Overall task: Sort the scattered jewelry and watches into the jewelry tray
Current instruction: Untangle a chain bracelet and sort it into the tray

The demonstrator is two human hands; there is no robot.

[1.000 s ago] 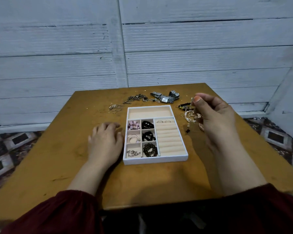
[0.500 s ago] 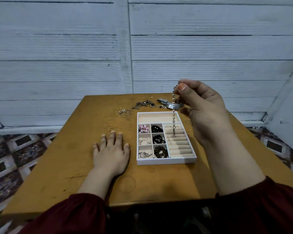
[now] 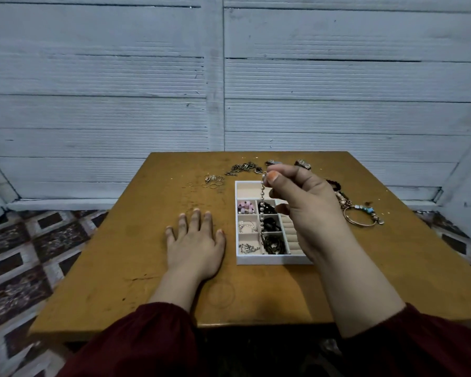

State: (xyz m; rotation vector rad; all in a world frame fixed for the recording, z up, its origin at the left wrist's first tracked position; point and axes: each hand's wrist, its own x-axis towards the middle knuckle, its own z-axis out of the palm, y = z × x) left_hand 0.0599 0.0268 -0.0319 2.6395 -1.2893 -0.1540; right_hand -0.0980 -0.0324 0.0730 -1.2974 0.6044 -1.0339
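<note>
A white jewelry tray [image 3: 272, 260] with small compartments sits mid-table, holding pink beads, black bracelets and silver chains. My right hand [image 3: 307, 210] hovers over the tray and pinches the top end of a pearl bead bracelet [image 3: 262, 210], which hangs straight down over the middle compartments. My left hand [image 3: 195, 244] lies flat on the table just left of the tray. Loose pieces lie around: thin rings [image 3: 212, 182], a dark chain [image 3: 244, 168], a watch [image 3: 303, 164] partly hidden behind my hand, and bracelets with a gold bangle [image 3: 360, 214] to the right.
The wooden table [image 3: 136, 257] stands against a white plank wall [image 3: 229, 91]. Patterned floor tiles [image 3: 25, 254] show to the left. Bare tabletop lies in front of the tray and to the left of my left hand.
My right hand lifted the pearl bracelet from the pile at the right and carried it leftward, now lower over the tray's middle compartments. My left hand stayed flat on the table.
</note>
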